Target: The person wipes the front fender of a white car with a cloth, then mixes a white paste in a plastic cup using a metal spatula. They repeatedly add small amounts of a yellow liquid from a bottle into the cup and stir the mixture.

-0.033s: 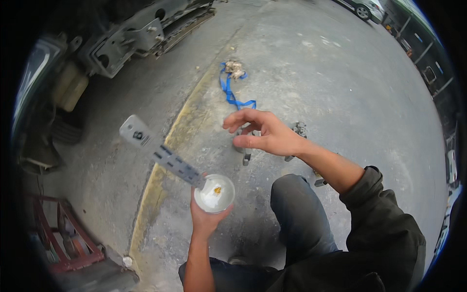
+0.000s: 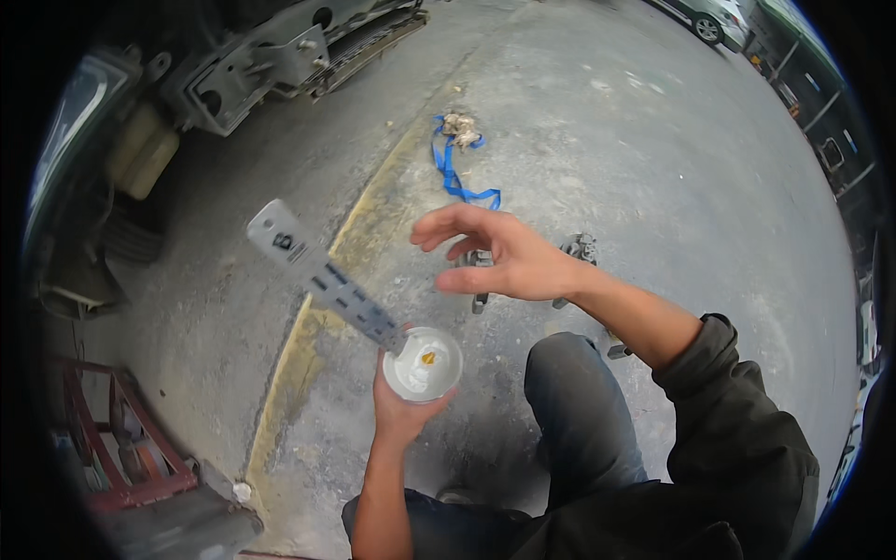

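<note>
My left hand (image 2: 399,418) is wrapped round a clear cup (image 2: 422,393) of white, paint-like liquid, with a small yellow blob on its surface. A flat, pale mixing stick (image 2: 329,280) with dark slots leans out of the cup toward the upper left, its lower end in the cup. The left fingertips are mostly hidden behind the cup. To the right and above it, my right hand (image 2: 509,254) hovers with curved fingers and thumb apart, holding nothing. Beneath that hand, partly covered, a grey metal part (image 2: 480,301) rests on the floor; another metal part (image 2: 582,248) shows by the wrist.
A blue strap (image 2: 450,177) and a crumpled beige rag (image 2: 458,129) lie ahead on the concrete. A worn yellow line (image 2: 322,280) crosses the floor. At left are a dark red metal frame (image 2: 140,495) and vehicle parts (image 2: 224,98). A car (image 2: 707,26) stands far off.
The cup and stick sit slightly farther right and higher in the picture, as does the floor scene. My right hand's fingers have shifted a little left, and its thumb and fingers are wider apart.
</note>
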